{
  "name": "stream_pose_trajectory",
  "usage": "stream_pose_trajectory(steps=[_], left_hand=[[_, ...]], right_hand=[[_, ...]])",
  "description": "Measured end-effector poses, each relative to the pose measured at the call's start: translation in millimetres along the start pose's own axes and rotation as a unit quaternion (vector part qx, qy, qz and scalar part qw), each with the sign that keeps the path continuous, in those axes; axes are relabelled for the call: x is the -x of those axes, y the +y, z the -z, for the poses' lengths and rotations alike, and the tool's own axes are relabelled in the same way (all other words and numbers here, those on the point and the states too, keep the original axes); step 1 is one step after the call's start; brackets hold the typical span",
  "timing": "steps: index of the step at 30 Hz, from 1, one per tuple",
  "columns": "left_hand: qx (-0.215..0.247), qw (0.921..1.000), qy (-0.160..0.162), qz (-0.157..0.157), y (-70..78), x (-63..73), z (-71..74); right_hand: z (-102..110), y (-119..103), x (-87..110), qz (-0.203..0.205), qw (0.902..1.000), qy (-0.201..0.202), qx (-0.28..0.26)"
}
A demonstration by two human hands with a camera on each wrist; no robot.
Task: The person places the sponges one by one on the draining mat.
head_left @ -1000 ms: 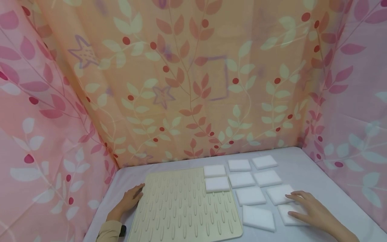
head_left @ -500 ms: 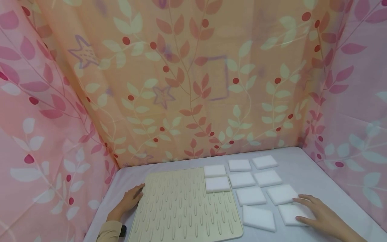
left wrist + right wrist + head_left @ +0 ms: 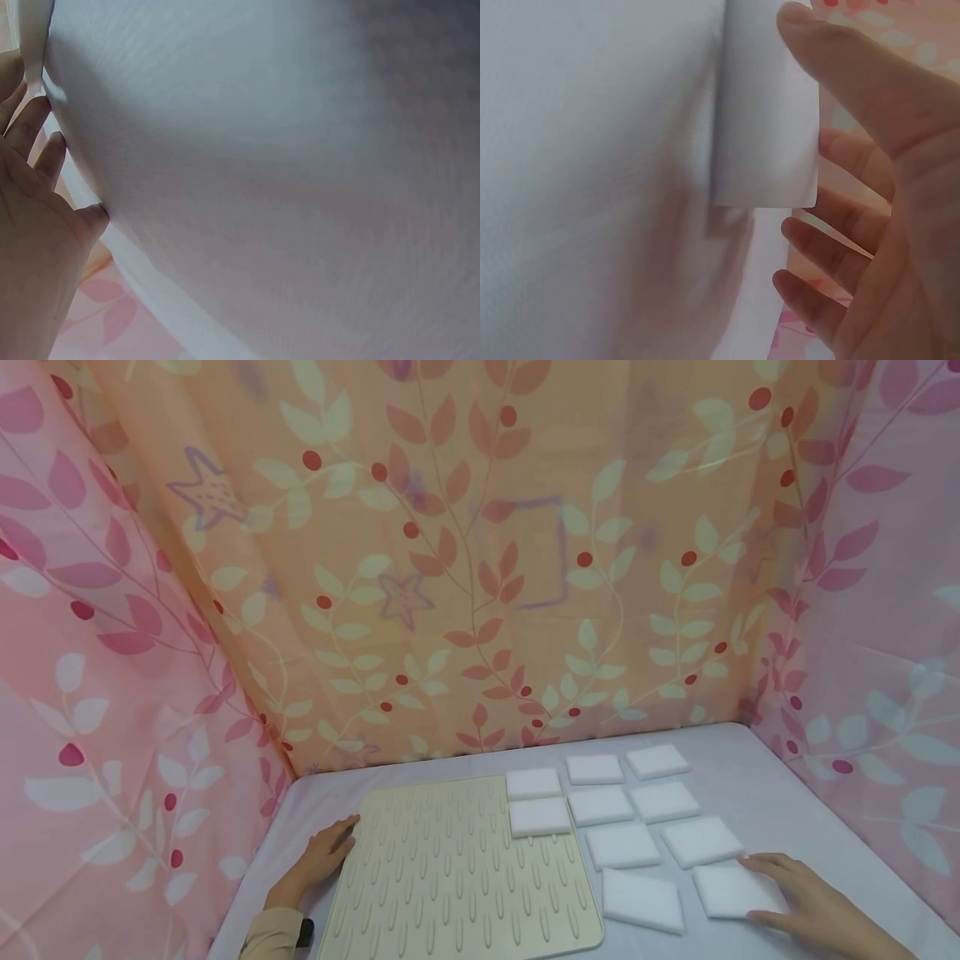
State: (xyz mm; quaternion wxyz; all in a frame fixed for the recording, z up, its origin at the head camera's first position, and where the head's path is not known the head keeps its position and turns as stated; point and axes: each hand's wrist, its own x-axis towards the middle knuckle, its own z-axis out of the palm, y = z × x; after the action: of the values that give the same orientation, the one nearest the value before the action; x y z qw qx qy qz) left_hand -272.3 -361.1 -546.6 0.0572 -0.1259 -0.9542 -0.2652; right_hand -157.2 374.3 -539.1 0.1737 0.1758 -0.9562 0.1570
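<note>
The left hand (image 3: 321,853) lies on the table, fingertips at the far left edge of a beige ribbed drying mat (image 3: 450,860). In the left wrist view its fingers (image 3: 54,154) reach along the white cloth. At the right, the right hand (image 3: 810,902) spans a white sponge (image 3: 731,891), thumb at the near edge and index finger at the far corner. The right wrist view shows this sponge (image 3: 769,112) between thumb and index finger, the other fingers (image 3: 821,251) spread loosely. Two white sponges (image 3: 538,817) lie on the mat's far right corner.
Several more white sponges (image 3: 622,845) lie in two columns on the table between the mat and the right hand. White cloth (image 3: 802,827) covers the table. Patterned fabric walls (image 3: 480,568) enclose it at the back and both sides.
The right hand has moved to the right and nearer, from over two sponges to the right end of the nearest right sponge, which has shifted slightly. The left hand has stayed put.
</note>
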Motion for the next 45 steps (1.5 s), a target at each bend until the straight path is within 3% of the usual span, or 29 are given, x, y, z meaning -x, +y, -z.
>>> stream_pose_trajectory(steps=[5,16,24,34,45], left_hand=[[0.001,1.0,0.001,0.0,-0.2,0.0,-0.3],[-0.001,1.0,0.003,-0.004,-3.2,-0.8,-0.7],[0.002,0.9995,0.019,-0.026,-5.3,-1.3,-2.2],[0.003,1.0,-0.002,-0.008,-9.0,-3.2,-3.5],[0.003,0.9999,-0.003,-0.011,-7.8,-2.3,-2.1]], right_hand=[[1,2,2.1,0.033,0.9992,0.018,-0.015],[2,1,1.1,0.045,0.998,0.031,-0.033],[4,-8,-7.9,0.069,0.9946,0.057,-0.052],[4,-20,-18.4,0.063,0.9937,0.061,-0.07],[8,-39,-37.9,0.055,0.9959,0.046,-0.054]])
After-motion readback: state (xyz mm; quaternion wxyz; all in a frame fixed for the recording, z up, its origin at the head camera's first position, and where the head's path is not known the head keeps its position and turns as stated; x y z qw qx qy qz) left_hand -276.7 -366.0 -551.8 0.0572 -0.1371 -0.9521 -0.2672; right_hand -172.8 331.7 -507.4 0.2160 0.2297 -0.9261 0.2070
